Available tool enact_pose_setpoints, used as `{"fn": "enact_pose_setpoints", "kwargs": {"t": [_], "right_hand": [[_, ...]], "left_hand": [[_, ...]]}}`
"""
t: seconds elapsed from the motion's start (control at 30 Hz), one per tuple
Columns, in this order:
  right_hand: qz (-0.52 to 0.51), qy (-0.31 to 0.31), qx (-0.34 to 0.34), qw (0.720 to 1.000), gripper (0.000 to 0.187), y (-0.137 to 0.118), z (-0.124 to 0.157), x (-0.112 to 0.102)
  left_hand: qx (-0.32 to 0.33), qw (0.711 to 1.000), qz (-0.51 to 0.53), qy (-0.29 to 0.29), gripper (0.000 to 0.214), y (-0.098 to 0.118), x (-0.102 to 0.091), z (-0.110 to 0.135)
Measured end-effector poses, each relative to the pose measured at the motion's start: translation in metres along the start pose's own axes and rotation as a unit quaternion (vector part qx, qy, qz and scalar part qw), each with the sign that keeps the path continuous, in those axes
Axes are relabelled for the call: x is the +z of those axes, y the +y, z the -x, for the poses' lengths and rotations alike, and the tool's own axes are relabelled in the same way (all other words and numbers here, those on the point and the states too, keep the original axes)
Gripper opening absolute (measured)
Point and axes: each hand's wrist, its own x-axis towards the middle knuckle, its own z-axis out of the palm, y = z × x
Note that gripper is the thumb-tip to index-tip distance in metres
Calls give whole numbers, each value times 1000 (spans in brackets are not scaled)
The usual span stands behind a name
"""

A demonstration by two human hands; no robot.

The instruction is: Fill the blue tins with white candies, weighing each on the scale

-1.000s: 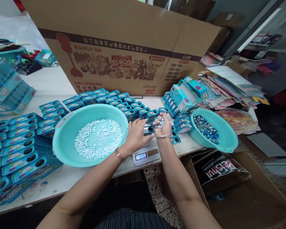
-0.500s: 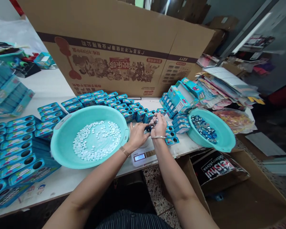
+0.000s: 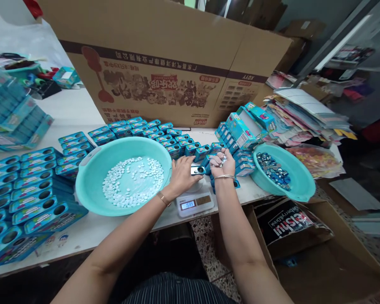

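My left hand (image 3: 181, 174) rests on a small blue tin (image 3: 197, 170) that sits on a white digital scale (image 3: 194, 202), fingers wrapped round the tin. Just right of it, my right hand (image 3: 222, 162) is cupped shut on a handful of white tablets above the tin. A teal basin (image 3: 123, 179) with many white tablets lies to the left of the scale. A second teal basin (image 3: 283, 173) at the right holds shiny blue and silver pieces.
Several open blue tins lie in rows at the left (image 3: 22, 194) and behind the basin (image 3: 152, 131). A big cardboard box (image 3: 164, 63) stands across the back. Blue cartons (image 3: 240, 126) and stacked papers (image 3: 304, 114) sit at the right. An open carton (image 3: 304, 236) is on the floor.
My right hand turned from palm-up with tablets showing to a closed cupped fist by the tin. The left hand stayed on the tin on the scale. The scale's reading changed.
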Motion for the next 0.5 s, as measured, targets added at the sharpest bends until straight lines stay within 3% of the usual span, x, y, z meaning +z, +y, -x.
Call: {"fn": "enact_pose_setpoints", "kwargs": {"t": [0.17,0.5], "right_hand": [[19,-33,-8,999,26,-3,2,-4],[7,-4,-2,1000,26,5,7,4]], "left_hand": [[7,1000,-5,6,70,-4,-2,2],[-5,1000,-16,-5,67,-3,-3,5]]}}
